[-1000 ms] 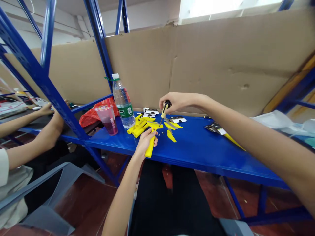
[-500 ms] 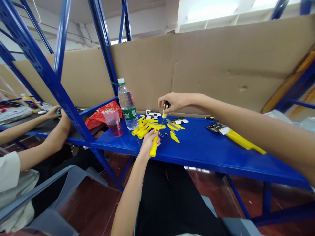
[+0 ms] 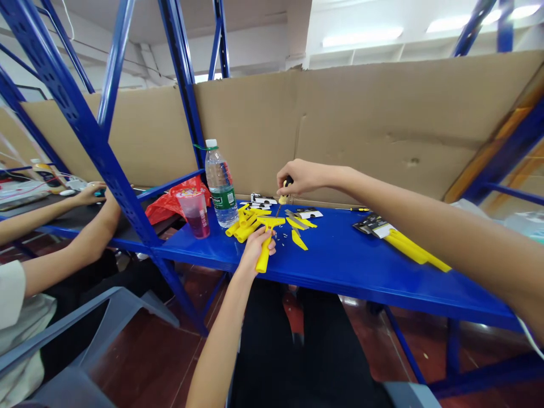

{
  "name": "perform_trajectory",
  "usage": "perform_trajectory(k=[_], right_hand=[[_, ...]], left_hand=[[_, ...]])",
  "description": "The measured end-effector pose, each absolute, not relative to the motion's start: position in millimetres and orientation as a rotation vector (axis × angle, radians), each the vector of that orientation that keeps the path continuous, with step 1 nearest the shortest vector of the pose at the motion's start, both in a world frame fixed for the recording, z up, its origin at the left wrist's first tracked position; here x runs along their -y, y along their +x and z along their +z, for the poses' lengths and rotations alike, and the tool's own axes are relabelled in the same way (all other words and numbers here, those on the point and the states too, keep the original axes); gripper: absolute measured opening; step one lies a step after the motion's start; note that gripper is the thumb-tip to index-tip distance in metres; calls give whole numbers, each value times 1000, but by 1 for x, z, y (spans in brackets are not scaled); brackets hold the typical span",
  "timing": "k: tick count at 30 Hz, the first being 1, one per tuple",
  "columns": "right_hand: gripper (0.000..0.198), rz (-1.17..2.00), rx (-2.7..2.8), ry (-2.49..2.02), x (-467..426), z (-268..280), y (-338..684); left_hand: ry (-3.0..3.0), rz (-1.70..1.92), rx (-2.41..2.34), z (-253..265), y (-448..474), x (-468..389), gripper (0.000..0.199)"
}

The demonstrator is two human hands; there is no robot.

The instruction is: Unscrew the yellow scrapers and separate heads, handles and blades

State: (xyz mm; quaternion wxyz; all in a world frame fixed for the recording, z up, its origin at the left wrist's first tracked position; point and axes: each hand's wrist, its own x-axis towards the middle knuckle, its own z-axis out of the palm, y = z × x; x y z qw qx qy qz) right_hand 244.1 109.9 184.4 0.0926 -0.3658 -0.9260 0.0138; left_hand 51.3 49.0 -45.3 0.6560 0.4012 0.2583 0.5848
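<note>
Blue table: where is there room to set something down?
The widest bare patch of the blue table lies between the loose yellow pieces and the packaged yellow handles, running to the front edge. A narrow strip lies in front of the pink cup. It's crowded around the T-shaped yellow handle, the handle pile and the water bottle.

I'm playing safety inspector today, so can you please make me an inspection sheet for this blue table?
Surface: blue table, with tiny loose bits on it.
Work things: T-shaped yellow tool, screwdriver, yellow handles, loose yellow piece.
Clutter: clear bottle, cup, packets.
Grips: left grip holds the T-shaped yellow tool; right grip holds the screwdriver, pointing down.
Cables: white cord at the picture's right edge.
Surroundings: cardboard wall behind; blue frame and another person's arm at left.
</note>
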Motion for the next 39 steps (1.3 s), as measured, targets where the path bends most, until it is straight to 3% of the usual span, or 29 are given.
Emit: perform_trajectory(k=[6, 16, 19, 23, 26, 30, 35, 39], right_hand=[[30, 79, 2686, -970, -115, 179, 239], [18, 109, 2775, -930, -117, 177, 226], [25, 158, 2877, -872, -113, 182, 222], [30, -92, 2883, -1029, -108, 185, 212], [23, -179, 2911, -1079, -108, 187, 208], [44, -191, 2936, -1067, -106, 193, 205], [32, -329, 2959, -1182, -97, 198, 199], [25, -243, 2997, -1056, -97, 202, 197]], left_hand=[[932, 1303, -570, -46, 51, -48, 40], [920, 1290, -579, -45, 51, -46, 40], [929, 1286, -579, -45, 51, -46, 40], [957, 1269, -597, -45, 51, -46, 41], [965, 1259, -606, -45, 50, -48, 41], [1001, 1236, -606, -45, 49, -49, 39], [1014, 1245, -618, -45, 50, -49, 37], [1040, 1238, -627, -44, 51, -49, 34]])
